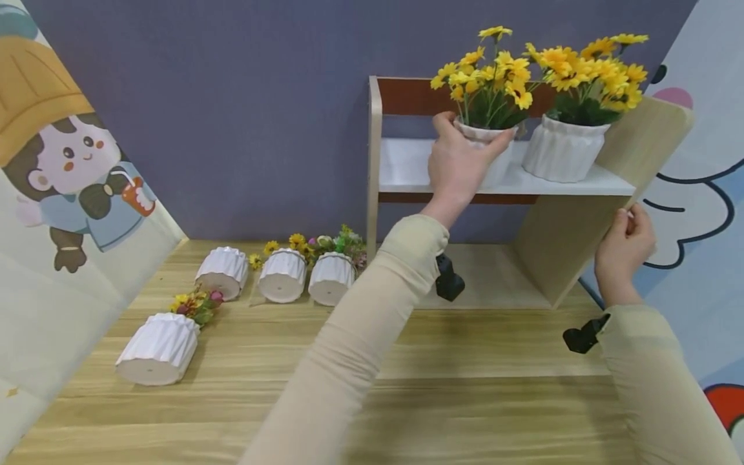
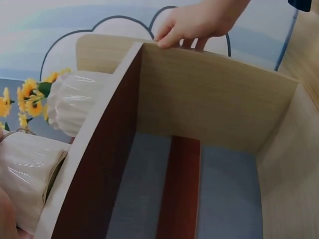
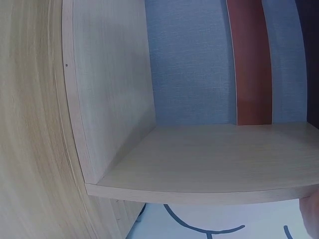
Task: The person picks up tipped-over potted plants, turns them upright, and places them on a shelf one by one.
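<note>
My left hand (image 1: 459, 161) grips a white fluted flowerpot (image 1: 494, 169) of yellow artificial flowers (image 1: 491, 77) at the upper shelf (image 1: 407, 165) of a small wooden rack. The thumb and fingers lie around the pot near its rim. Just to its right, a second white pot (image 1: 564, 150) with yellow flowers stands upright on that shelf. At the rack's right side panel (image 1: 558, 252), my right hand (image 1: 628, 248) touches the front edge with bent fingers; in the left wrist view the fingertips rest over this edge. Whether the fingers pinch the panel is hard to see.
Several white pots with flowers lie on their sides on the wooden table (image 1: 279, 387), among them a near-left pot (image 1: 157, 349) and a pot (image 1: 331, 278) close to the rack. A dark blue-grey wall (image 1: 232, 116) stands behind; printed cartoon panels (image 1: 87, 194) flank both sides.
</note>
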Motion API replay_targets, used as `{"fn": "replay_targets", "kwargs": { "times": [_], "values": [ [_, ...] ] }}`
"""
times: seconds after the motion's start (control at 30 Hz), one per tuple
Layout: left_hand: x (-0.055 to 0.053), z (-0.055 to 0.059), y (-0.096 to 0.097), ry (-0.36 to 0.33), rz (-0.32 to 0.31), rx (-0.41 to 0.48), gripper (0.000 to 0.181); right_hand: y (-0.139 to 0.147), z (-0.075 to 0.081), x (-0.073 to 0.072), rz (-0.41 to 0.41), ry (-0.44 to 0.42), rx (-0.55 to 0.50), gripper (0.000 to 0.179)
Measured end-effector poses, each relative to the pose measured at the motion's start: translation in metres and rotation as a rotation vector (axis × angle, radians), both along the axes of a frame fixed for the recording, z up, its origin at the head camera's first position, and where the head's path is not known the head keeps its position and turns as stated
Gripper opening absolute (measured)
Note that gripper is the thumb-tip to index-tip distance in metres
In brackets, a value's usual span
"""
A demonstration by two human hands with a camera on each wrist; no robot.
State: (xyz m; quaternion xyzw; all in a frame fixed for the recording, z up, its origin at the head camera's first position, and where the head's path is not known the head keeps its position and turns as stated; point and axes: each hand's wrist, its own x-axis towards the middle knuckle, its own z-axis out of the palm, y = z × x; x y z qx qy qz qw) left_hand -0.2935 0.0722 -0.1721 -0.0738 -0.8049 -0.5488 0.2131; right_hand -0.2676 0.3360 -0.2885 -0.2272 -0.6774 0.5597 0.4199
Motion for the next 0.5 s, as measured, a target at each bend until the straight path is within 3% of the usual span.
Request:
{"fn": "replay_targets", "kwargs": {
  "times": [0.23,0.5],
  "values": [
    [-0.004,0.0,0.014,0.012,-0.009,0.019,0.071,0.0,-0.001,-0.002,-0.058,0.037,0.044,0.023],
    [-0.007,-0.001,0.025,-0.004,0.026,-0.078,0.074,0.0,-0.001,0.0,-0.042,0.039,0.03,0.023]
  ]
}}
